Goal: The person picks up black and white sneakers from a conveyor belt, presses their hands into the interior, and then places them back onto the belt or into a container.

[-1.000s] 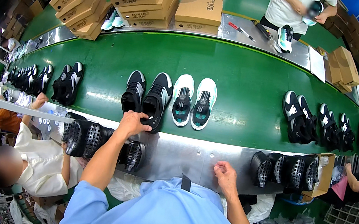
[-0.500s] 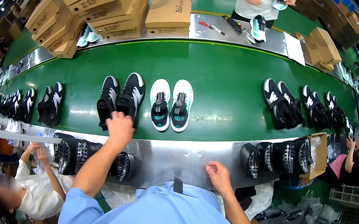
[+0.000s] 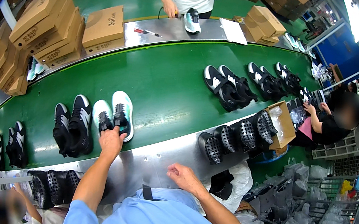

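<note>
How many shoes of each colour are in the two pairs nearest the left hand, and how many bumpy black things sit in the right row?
White-and-teal sneakers: 2
Black-and-grey sneakers: 2
Studded black blocks, right row: 4
Total: 8

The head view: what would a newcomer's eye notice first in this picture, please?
The wide green surface likely catches the eye first, sweeping across the middle. On it, left of centre, the white-and-teal shoes stand out beside a black-and-grey pair, with the person's left hand over their near ends. Brown cardboard boxes also draw attention, stacked at the upper left, beyond the green surface.
</note>
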